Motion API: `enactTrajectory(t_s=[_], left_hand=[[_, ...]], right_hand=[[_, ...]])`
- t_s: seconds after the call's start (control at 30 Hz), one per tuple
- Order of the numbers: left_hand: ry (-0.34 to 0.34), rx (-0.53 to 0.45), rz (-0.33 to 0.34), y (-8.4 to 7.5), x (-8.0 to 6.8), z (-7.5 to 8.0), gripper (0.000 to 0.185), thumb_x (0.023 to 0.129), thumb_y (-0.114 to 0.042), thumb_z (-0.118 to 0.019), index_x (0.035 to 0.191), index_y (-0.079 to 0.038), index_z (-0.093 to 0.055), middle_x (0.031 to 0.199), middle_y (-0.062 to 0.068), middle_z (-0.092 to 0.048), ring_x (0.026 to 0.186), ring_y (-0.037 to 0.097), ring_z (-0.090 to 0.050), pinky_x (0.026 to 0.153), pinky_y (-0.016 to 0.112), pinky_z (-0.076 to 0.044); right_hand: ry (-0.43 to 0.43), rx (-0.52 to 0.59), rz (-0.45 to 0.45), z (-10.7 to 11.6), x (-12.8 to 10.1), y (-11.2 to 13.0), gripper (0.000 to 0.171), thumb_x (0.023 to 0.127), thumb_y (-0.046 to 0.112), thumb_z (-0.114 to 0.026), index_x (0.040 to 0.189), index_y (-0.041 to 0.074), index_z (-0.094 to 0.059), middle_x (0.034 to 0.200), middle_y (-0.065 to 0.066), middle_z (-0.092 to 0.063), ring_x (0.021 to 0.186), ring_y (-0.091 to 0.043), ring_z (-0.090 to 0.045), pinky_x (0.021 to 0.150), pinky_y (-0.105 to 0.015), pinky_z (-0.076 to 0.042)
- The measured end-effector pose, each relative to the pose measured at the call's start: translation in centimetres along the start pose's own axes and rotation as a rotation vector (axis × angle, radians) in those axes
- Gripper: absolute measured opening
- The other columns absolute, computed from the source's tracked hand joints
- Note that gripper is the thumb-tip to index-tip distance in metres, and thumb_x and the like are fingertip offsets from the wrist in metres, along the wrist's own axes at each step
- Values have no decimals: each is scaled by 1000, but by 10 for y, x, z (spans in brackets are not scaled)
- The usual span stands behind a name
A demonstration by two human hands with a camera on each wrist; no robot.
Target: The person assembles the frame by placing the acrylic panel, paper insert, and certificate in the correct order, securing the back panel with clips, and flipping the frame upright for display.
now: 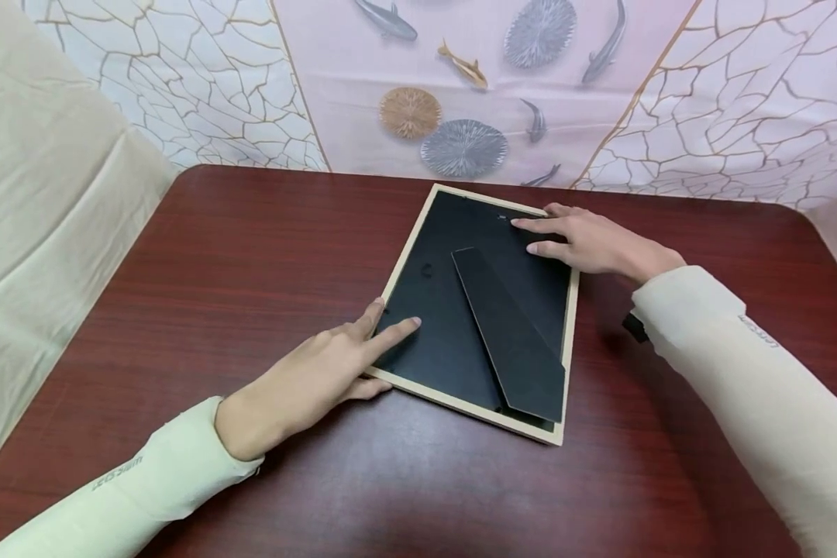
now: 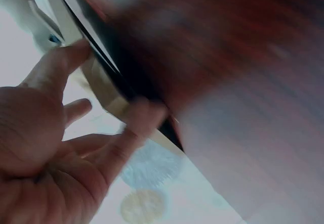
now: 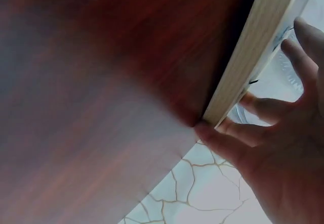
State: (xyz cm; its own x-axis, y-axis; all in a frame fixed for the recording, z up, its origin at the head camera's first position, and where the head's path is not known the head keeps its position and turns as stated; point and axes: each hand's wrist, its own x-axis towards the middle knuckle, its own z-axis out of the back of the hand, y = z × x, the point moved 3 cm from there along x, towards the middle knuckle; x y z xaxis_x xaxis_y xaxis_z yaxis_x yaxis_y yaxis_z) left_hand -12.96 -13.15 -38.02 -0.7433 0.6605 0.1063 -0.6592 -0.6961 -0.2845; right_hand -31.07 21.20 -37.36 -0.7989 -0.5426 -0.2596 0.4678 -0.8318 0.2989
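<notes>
While the picture frame (image 1: 476,310) lies face down on the surface (image 1: 251,256), long axis running away from the person, the left hand (image 1: 314,380) and right hand (image 1: 593,244) press flat, fingers straight, on opposite corners.

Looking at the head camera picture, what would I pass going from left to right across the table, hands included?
Left hand with fingers resting on the frame's left edge → picture frame lying face down → its black stand flap → right hand with fingers flat on the frame's far right corner.
</notes>
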Motion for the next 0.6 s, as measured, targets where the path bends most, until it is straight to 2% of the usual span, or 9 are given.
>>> enactTrajectory(t_s=[0.1, 0.17, 0.23, 0.33, 0.4, 0.47, 0.5, 0.57, 0.6], left_hand=[[-54, -128, -15, 7, -2, 4, 70, 95, -24, -79, 157, -17, -47, 161, 31, -41, 119, 33, -72, 89, 40, -62], [-57, -184, 5, 12, -3, 8, 69, 94, -21, -80, 156, -18, -49, 162, 26, -43, 131, 32, -66, 94, 41, -61], [-41, -226, 36, 15, -3, 13, 67, 92, -17, -81, 153, -17, -53, 162, 23, -45, 137, 32, -61, 98, 43, -59], [5, -300, 98, 18, -2, 20, 64, 90, -10, -83, 149, -16, -57, 163, 19, -44, 115, 25, -73, 94, 40, -60], [24, -331, 137, 18, -1, 25, 63, 90, -13, -84, 148, -16, -59, 165, 18, -41, 115, 23, -72, 97, 42, -59], [23, -336, 164, 18, 0, 30, 66, 88, -19, -86, 149, -16, -59, 168, 17, -37, 126, 27, -67, 107, 48, -53], [8, -316, 167, 19, 1, 33, 69, 87, -22, -87, 149, -16, -59, 168, 18, -37, 134, 30, -62, 112, 53, -48], [-23, -266, 179, 19, 2, 37, 74, 83, -26, -90, 150, -17, -59, 168, 18, -37, 139, 37, -55, 113, 56, -45], [-38, -246, 181, 20, 3, 40, 77, 81, -26, -91, 151, -18, -58, 168, 17, -38, 137, 39, -54, 113, 56, -44]], right_hand=[[-19, -26, -15, -3, -13, -2, 57, 108, 37, -57, 161, 21, -43, 166, -38, -23, 151, -61, -24, 117, -73, -26], [-31, -43, -20, -6, -21, -1, 57, 108, 37, -58, 161, 21, -44, 163, -38, -28, 148, -62, -30, 114, -73, -31], [-47, -53, -23, -9, -30, 1, 57, 108, 38, -58, 161, 21, -45, 155, -36, -38, 136, -58, -46, 107, -70, -39], [-56, -58, -51, -12, -44, 4, 58, 107, 39, -59, 161, 21, -44, 150, -34, -42, 122, -55, -57, 101, -67, -44], [-58, -56, -85, -14, -54, 7, 60, 107, 40, -59, 162, 23, -42, 153, -35, -41, 124, -56, -57, 101, -69, -44], [-65, -58, -115, -16, -64, 12, 62, 107, 40, -60, 163, 23, -39, 161, -38, -32, 138, -61, -46, 105, -73, -41], [-76, -61, -121, -17, -70, 14, 63, 107, 40, -60, 164, 23, -39, 162, -39, -29, 142, -61, -41, 105, -74, -40], [-98, -72, -127, -20, -81, 19, 65, 107, 41, -60, 164, 23, -37, 163, -40, -26, 146, -61, -35, 105, -75, -40], [-114, -80, -121, -22, -86, 22, 66, 106, 40, -61, 165, 22, -36, 163, -40, -27, 146, -61, -36, 104, -74, -41]])
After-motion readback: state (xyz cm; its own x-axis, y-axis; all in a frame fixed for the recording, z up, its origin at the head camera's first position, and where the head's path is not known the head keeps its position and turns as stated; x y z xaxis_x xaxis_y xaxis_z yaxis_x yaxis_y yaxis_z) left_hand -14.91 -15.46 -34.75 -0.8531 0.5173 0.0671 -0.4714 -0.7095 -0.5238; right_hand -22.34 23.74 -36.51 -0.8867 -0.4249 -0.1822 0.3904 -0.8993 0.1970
